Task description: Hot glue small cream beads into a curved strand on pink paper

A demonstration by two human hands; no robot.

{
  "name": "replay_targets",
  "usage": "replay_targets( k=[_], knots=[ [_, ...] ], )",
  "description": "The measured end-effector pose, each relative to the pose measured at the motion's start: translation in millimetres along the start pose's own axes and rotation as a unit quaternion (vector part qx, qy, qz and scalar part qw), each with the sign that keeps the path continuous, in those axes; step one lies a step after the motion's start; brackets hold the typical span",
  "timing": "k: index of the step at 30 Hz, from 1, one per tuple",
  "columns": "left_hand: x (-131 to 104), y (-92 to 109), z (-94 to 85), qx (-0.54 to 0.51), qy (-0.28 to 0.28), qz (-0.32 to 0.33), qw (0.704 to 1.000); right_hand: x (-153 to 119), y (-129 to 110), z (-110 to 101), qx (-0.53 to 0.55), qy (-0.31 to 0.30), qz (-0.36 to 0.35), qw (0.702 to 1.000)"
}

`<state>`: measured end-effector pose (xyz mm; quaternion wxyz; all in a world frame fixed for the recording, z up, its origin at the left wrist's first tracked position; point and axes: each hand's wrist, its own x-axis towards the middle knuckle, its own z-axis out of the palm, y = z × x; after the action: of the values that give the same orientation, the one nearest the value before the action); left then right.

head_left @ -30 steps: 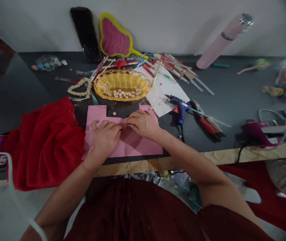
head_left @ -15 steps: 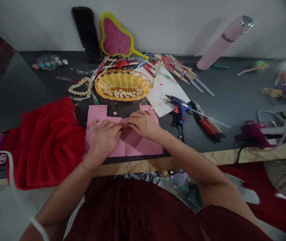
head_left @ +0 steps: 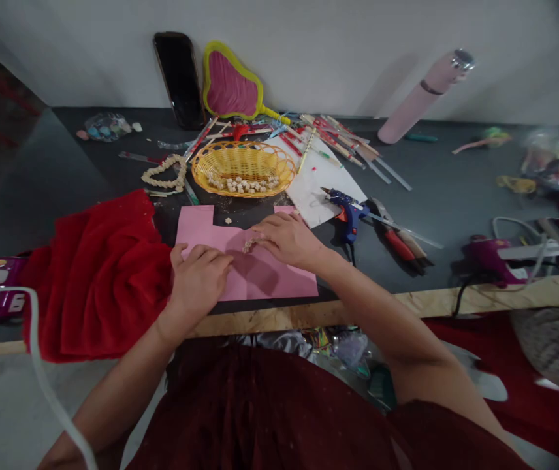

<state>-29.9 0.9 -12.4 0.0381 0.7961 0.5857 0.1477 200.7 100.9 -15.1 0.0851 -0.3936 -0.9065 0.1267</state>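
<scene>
My right hand (head_left: 293, 243) pinches a short curved strip of small beige pieces (head_left: 249, 245) over the pink paper (head_left: 255, 277). Part of the strip is hidden beneath its fingers. My left hand (head_left: 200, 277) rests palm down at the paper's left side, its little finger lifted apart and nothing visible in it. Beyond the paper is an oval yellow woven basket (head_left: 243, 186) with several small beige pieces (head_left: 249, 185) inside. A heart-shaped ring of similar pieces (head_left: 164, 176) lies left of the basket. One loose beige piece (head_left: 228, 220) sits just above the paper.
Right of the paper lie a blue glue gun (head_left: 351, 212) and red-handled pliers (head_left: 401, 245). A red cloth (head_left: 98, 281) covers the table's left front. Against the wall lean a phone (head_left: 179, 78) and a pink bottle (head_left: 421, 101). Glue sticks and packets (head_left: 343, 143) clutter the back.
My left hand has drawn away to the left from the strip. My right hand keeps hold of it, and more of the strip shows. The camera view has shifted slightly.
</scene>
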Motion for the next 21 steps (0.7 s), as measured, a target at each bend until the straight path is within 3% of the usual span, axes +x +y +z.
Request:
replay_targets(
  k=[6, 14, 18, 21],
  knots=[
    [-9, -3, -6.1, -0.001, 0.008, 0.007, 1.0, -38, 8, 0, 0.031, 0.054, 0.002, 0.998],
    [-7, -18, -14.3, 0.039, 0.031, 0.005, 0.999, -89, -22, 14, 0.051, 0.115, -0.007, 0.992],
    [3, -27, -15.9, 0.055, 0.018, -0.004, 0.998, -98, -36, 22, 0.058, 0.127, -0.004, 0.99],
    [24, -31, -14.5, 0.072, 0.0, -0.014, 0.997, -101, -41, 28, 0.075, 0.148, 0.001, 0.986]
  ],
)
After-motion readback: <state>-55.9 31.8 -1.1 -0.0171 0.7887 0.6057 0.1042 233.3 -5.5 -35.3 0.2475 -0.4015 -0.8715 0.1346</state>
